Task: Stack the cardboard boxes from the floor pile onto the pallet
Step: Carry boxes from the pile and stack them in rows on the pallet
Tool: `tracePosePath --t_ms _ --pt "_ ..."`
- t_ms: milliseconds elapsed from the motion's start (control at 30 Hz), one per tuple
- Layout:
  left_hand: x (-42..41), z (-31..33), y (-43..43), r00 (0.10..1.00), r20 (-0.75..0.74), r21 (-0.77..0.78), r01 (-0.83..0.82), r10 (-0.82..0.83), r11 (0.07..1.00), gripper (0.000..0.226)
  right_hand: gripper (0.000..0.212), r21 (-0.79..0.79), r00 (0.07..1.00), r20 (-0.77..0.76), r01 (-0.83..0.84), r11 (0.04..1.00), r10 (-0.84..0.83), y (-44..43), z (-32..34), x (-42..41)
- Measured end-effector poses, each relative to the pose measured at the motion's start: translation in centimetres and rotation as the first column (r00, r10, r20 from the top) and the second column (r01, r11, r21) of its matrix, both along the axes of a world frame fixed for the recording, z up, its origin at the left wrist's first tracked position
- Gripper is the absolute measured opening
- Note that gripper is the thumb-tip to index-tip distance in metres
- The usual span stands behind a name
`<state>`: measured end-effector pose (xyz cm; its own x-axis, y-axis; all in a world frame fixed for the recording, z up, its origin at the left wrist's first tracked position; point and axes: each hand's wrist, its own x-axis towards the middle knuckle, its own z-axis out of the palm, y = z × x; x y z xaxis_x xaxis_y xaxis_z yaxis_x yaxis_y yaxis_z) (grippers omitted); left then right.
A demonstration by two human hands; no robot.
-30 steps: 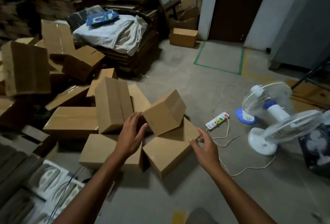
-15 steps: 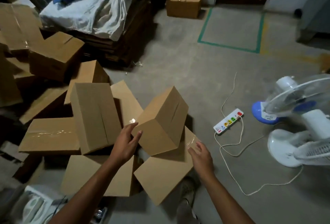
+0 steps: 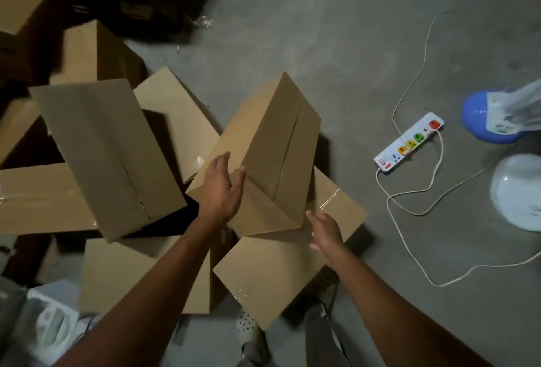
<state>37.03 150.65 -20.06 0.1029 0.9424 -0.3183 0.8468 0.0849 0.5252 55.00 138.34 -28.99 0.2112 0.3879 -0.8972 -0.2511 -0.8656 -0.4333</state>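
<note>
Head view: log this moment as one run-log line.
stage: pre-grasp | left hand: flat on tilted box | right hand: open, beside it | support: flat box

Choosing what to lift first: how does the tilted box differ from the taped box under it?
The tilted box stands propped on an edge; the taped box lies broad side up beneath it. The left hand rests against the tilted box; no hand grips the taped box. Both are brown cardboard.
</note>
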Motion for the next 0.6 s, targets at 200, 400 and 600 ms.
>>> tracePosePath --t_ms 200,400,600 --pt "-0.2 -5.3 2.1 0.998 0.064 -0.082 -0.004 0.009 0.997 0.073 0.072 -0.13 0.975 -0.179 0.11 0.985 -0.132 1.8 -4.3 -1.7" --pt "-1.2 -6.4 2.4 0.999 0.034 -0.095 0.032 -0.028 0.995 0.058 0.068 -0.219 0.865 -0.313 0.335 0.916 -0.391 1.9 -4.6 -2.3" --pt "-1.8 -2.0 3.8 0.995 0.073 -0.068 0.072 -0.067 0.995 0.069 0.075 -0.228 0.926 -0.23 0.249 0.941 -0.3 2.1 0.8 -2.0"
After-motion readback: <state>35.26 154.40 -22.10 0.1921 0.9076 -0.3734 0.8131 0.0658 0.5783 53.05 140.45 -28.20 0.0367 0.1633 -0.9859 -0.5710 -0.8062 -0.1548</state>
